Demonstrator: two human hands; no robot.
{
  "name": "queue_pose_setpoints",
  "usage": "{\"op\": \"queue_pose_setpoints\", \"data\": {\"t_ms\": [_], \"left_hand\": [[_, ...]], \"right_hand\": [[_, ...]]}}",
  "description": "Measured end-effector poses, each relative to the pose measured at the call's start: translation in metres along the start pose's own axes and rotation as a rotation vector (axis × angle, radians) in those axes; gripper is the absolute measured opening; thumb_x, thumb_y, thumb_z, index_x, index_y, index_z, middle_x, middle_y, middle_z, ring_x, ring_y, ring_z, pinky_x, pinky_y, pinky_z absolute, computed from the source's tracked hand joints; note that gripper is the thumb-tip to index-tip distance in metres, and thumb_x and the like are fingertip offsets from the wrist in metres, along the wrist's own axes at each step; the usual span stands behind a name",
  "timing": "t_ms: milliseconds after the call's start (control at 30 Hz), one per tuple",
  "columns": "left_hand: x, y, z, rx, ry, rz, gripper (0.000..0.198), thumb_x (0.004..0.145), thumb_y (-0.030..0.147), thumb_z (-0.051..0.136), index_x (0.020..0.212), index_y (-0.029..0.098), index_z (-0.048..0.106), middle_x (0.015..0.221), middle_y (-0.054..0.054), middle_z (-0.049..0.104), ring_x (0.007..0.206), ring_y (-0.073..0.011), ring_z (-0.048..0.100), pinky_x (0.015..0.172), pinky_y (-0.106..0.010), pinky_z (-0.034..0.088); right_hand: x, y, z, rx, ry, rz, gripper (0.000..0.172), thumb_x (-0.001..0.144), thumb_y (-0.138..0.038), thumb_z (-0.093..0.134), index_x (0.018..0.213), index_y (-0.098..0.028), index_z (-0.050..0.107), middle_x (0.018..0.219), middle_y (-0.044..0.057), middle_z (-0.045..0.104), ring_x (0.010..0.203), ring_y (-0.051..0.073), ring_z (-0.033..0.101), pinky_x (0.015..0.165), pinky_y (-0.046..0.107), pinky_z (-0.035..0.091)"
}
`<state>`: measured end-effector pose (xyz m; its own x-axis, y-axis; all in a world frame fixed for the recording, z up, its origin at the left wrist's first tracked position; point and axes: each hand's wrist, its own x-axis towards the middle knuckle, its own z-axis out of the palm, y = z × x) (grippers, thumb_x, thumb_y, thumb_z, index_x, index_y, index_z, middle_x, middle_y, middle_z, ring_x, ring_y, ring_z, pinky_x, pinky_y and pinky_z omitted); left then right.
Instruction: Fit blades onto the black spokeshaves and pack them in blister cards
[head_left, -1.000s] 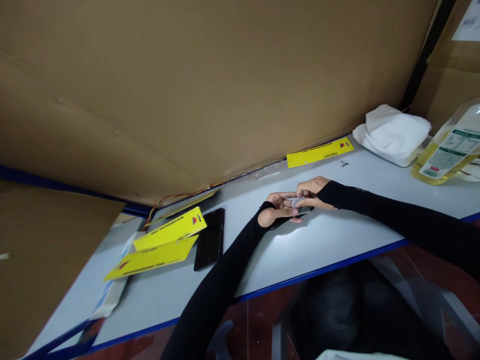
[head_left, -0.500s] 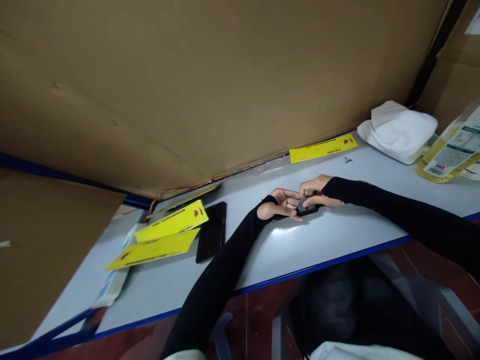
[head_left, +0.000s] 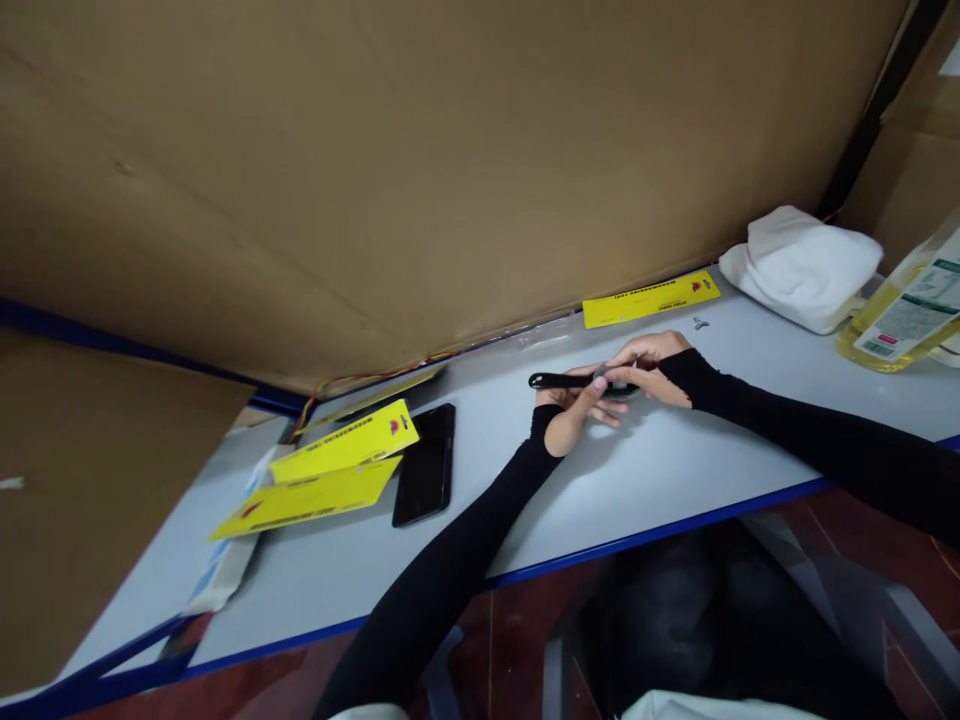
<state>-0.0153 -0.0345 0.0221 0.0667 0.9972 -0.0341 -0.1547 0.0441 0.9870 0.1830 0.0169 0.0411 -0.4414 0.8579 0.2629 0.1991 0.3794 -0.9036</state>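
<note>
Both my hands meet over the white table [head_left: 675, 470], each in a long black sleeve. My left hand [head_left: 576, 408] lies palm up with its fingers curled under a black watch-like device with a strap [head_left: 564, 380], whose strap sticks out to the left. My right hand [head_left: 646, 362] comes in from the right with its fingers pinched on the small body of that device. The device's body is mostly hidden by the fingers.
A black phone [head_left: 426, 465] lies left of my hands, beside two yellow cards [head_left: 330, 470]. Another yellow card [head_left: 651, 298] and a small metal piece [head_left: 700, 323] lie by the cardboard wall [head_left: 420, 160]. A white cloth [head_left: 804, 265] and an oil bottle [head_left: 904, 315] stand at the right.
The hands have shifted a little up and right on the table. The black strap now sticks out flat to the left; before, it was tucked within the hands.
</note>
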Motion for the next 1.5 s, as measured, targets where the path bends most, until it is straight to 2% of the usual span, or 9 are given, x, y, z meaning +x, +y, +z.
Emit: {"op": "queue_pose_setpoints", "data": {"t_ms": [133, 333, 500, 700, 1033, 1133, 1267, 1400, 1500], "left_hand": [[0.002, -0.008, -0.001, 0.035, 0.083, -0.012, 0.059, 0.071, 0.058, 0.091, 0.103, 0.009, 0.079, 0.091, -0.015, 0.082, 0.069, -0.0318, 0.08, 0.048, -0.036, 0.065], [0.004, -0.006, -0.006, 0.068, 0.057, 0.007, 0.053, 0.073, 0.055, 0.091, 0.097, 0.01, 0.081, 0.091, -0.015, 0.082, 0.069, -0.0302, 0.08, 0.052, -0.035, 0.067], [0.001, -0.006, 0.0, 0.087, 0.109, 0.008, 0.051, 0.073, 0.057, 0.09, 0.09, 0.01, 0.08, 0.084, -0.014, 0.082, 0.067, -0.0301, 0.08, 0.054, -0.037, 0.067], [0.0, -0.006, 0.005, 0.074, 0.138, 0.002, 0.051, 0.072, 0.059, 0.09, 0.086, 0.011, 0.079, 0.078, -0.013, 0.08, 0.069, -0.0324, 0.08, 0.053, -0.038, 0.067], [-0.001, -0.003, 0.007, 0.091, 0.11, 0.037, 0.059, 0.07, 0.067, 0.088, 0.087, 0.012, 0.081, 0.084, -0.015, 0.082, 0.069, -0.0322, 0.08, 0.054, -0.039, 0.067], [0.001, -0.004, 0.003, 0.111, 0.115, 0.024, 0.059, 0.069, 0.065, 0.089, 0.091, 0.011, 0.081, 0.083, -0.015, 0.081, 0.072, -0.0328, 0.08, 0.055, -0.039, 0.066], [0.007, -0.001, -0.01, 0.104, 0.164, 0.039, 0.057, 0.069, 0.065, 0.089, 0.084, 0.011, 0.079, 0.075, -0.014, 0.079, 0.069, -0.0318, 0.08, 0.053, -0.035, 0.064], [0.01, 0.011, -0.022, 0.123, 0.147, 0.082, 0.056, 0.07, 0.068, 0.086, 0.072, 0.013, 0.076, 0.071, -0.013, 0.078, 0.063, -0.0301, 0.078, 0.048, -0.033, 0.061], [0.009, 0.015, -0.024, 0.144, 0.17, 0.098, 0.054, 0.069, 0.068, 0.086, 0.071, 0.014, 0.076, 0.07, -0.012, 0.079, 0.056, -0.0257, 0.075, 0.046, -0.031, 0.06]], "right_hand": [[-0.007, 0.001, 0.005, -0.068, -0.014, -0.073, 0.04, 0.092, -0.057, 0.068, 0.092, -0.019, 0.084, 0.081, 0.003, 0.073, 0.054, 0.008, 0.051, 0.052, 0.024, 0.038], [-0.002, 0.004, 0.005, -0.107, -0.028, -0.084, 0.048, 0.092, -0.062, 0.066, 0.088, -0.018, 0.083, 0.081, 0.005, 0.073, 0.052, 0.009, 0.052, 0.051, 0.025, 0.039], [-0.005, -0.002, 0.003, -0.098, -0.034, 0.002, 0.047, 0.091, -0.063, 0.067, 0.09, -0.018, 0.082, 0.076, 0.003, 0.073, 0.045, 0.009, 0.055, 0.048, 0.026, 0.043], [-0.006, -0.007, -0.001, -0.04, -0.08, 0.096, 0.04, 0.092, -0.056, 0.068, 0.096, -0.018, 0.083, 0.069, 0.002, 0.074, 0.049, 0.013, 0.065, 0.051, 0.025, 0.049], [-0.006, -0.002, 0.004, -0.042, -0.042, 0.042, 0.036, 0.093, -0.052, 0.068, 0.09, -0.018, 0.081, 0.063, 0.0, 0.07, 0.046, 0.012, 0.063, 0.049, 0.024, 0.047], [0.003, 0.005, -0.004, -0.015, -0.011, 0.079, 0.038, 0.094, -0.052, 0.066, 0.091, -0.017, 0.079, 0.072, 0.004, 0.075, 0.055, 0.014, 0.068, 0.053, 0.025, 0.052], [0.018, 0.024, -0.027, -0.056, 0.064, 0.143, 0.038, 0.097, -0.048, 0.062, 0.097, -0.014, 0.078, 0.08, 0.007, 0.076, 0.059, 0.012, 0.065, 0.058, 0.025, 0.052], [0.022, 0.038, -0.043, -0.294, -0.107, 0.076, 0.035, 0.092, -0.046, 0.068, 0.109, -0.019, 0.083, 0.08, 0.004, 0.074, 0.066, 0.013, 0.059, 0.062, 0.026, 0.046], [0.019, 0.039, -0.041, -0.445, -0.243, 0.018, 0.029, 0.083, -0.044, 0.078, 0.102, -0.024, 0.086, 0.088, 0.004, 0.075, 0.071, 0.014, 0.059, 0.067, 0.028, 0.044]]}}
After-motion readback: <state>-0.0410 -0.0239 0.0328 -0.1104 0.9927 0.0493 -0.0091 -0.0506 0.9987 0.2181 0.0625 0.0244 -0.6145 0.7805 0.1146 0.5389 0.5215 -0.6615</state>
